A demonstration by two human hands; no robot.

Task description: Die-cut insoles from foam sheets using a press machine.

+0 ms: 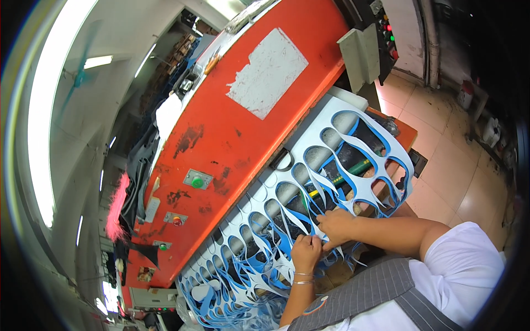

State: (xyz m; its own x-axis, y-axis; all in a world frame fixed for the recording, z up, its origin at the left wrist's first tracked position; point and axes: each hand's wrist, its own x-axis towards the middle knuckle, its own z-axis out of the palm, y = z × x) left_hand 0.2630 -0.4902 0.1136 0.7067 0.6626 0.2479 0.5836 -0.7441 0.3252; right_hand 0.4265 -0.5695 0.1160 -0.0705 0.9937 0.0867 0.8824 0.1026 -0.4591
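Cut-out sheet [361, 188] beside red machine [199, 157].
L hand [306, 252], R hand [338, 226]: grip half-curled, can't tell on what; prob. working edge, next needs firm hold.

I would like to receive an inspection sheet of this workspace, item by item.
Surface: orange tabletop corner shows at the right
Job's things: blue-and-white cut-out sheet, long, full of openings
Clutter: loose cut pieces at the sheet's lower-left end
Grips: left hand and right hand close together at the sheet's near edge; exact hold unclear
Cables: nothing clearly seen
Surroundings: red machine with green button; tiled floor
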